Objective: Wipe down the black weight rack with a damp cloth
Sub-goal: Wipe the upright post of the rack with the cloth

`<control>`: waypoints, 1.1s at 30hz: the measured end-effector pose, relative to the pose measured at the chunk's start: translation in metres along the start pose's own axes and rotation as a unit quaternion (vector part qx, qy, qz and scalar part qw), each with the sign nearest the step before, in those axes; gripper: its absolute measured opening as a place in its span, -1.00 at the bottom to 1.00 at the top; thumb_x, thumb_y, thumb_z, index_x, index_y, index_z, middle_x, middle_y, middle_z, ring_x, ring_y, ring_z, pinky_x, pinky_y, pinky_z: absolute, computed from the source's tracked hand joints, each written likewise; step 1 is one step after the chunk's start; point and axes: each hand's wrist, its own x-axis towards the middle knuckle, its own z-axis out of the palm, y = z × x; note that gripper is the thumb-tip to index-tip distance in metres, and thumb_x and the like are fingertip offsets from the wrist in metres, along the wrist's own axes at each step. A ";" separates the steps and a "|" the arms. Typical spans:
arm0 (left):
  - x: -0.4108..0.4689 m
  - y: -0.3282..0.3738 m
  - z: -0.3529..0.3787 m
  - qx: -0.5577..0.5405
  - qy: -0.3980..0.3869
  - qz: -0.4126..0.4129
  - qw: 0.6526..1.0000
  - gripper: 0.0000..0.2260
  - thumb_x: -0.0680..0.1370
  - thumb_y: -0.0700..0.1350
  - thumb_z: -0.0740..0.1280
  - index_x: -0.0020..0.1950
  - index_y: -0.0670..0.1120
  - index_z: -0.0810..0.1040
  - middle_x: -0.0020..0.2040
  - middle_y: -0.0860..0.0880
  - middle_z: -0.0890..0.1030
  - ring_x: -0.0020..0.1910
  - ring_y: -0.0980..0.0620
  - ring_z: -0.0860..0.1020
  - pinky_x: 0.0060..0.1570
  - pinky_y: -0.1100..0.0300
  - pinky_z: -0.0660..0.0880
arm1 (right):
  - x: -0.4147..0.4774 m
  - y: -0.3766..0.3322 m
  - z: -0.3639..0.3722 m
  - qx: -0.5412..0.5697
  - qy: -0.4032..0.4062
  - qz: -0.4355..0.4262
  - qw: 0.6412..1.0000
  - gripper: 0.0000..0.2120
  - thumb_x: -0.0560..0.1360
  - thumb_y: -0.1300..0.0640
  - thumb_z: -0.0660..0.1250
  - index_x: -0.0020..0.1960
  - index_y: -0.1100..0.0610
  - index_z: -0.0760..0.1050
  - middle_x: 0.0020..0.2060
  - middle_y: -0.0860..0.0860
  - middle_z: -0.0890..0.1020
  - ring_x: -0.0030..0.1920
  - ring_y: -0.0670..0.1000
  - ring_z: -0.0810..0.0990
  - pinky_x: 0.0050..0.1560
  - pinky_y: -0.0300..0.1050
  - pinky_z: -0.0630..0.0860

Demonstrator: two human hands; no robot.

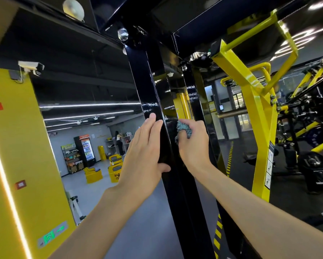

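Observation:
A glossy black upright post of the weight rack (149,83) runs from the top of the view down to the floor in the centre. My left hand (145,156) wraps the post's left face, fingers flat on it and thumb hooked round the front edge. My right hand (192,144) is closed on a crumpled blue-grey cloth (184,128) and presses it against the post's right side at the same height. A second black upright (193,94) stands just behind the cloth. Black crossbeams (203,14) join the post overhead.
A yellow pillar (20,156) fills the left. A yellow machine frame (258,116) and dark weight machines (310,161) stand at right. Far back are a drinks fridge (86,148), shelves, yellow seats (93,174) and a person (119,143). Hazard-striped tape (218,234) marks the floor.

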 end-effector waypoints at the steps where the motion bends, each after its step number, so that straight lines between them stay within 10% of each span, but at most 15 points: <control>1: 0.002 0.000 -0.003 -0.017 0.010 -0.002 1.000 -0.07 0.43 -0.16 0.55 0.62 -0.05 0.03 0.59 0.03 0.08 0.53 0.11 0.04 0.52 0.12 0.11 | 0.000 -0.002 0.000 -0.003 -0.001 0.000 1.000 -0.68 0.59 0.36 0.25 0.30 0.15 0.50 0.04 -0.06 0.39 -0.05 -0.21 0.43 0.16 -0.36 0.45; 7: 0.020 -0.007 -0.012 0.010 0.032 0.010 0.999 -0.05 0.47 -0.08 0.52 0.64 -0.06 -0.07 0.21 0.03 0.27 0.23 0.07 0.26 0.30 0.15 0.33 | 0.015 -0.005 0.002 0.022 -0.003 -0.017 1.000 -0.66 0.54 0.40 0.27 0.26 0.12 0.44 0.09 -0.03 0.47 0.09 -0.13 0.50 0.06 -0.35 0.45; 15: 0.023 -0.012 -0.010 -0.004 0.009 0.026 1.000 -0.07 0.50 -0.16 0.49 0.63 -0.05 -0.12 0.62 0.10 -0.25 0.60 0.12 -0.17 0.56 0.11 0.05 | 0.034 -0.013 0.010 0.012 0.016 -0.071 0.997 -0.72 0.55 0.39 0.26 0.18 0.13 0.51 0.05 -0.02 0.47 0.01 -0.16 0.46 0.09 -0.29 0.47; 22: 0.042 -0.014 -0.032 -0.024 0.089 0.033 0.995 -0.44 0.58 -0.14 0.38 0.54 -0.06 0.26 0.40 0.03 0.34 0.37 0.11 0.29 0.39 0.14 0.31 | 0.045 -0.023 0.014 0.038 0.010 -0.177 0.983 -0.68 0.50 0.47 0.24 0.16 0.18 0.52 0.09 0.07 0.49 0.03 -0.23 0.45 0.04 -0.49 0.38; 33: 0.068 -0.021 -0.035 -0.020 0.056 0.031 0.998 -0.12 0.47 -0.21 0.50 0.62 -0.06 0.01 0.62 0.11 -0.09 0.58 0.14 -0.06 0.48 0.27 -0.01 | 0.082 -0.050 0.027 0.083 0.031 -0.242 0.966 -0.69 0.42 0.55 0.21 0.05 0.26 0.52 0.03 0.08 0.51 0.02 -0.17 0.48 0.07 -0.32 0.46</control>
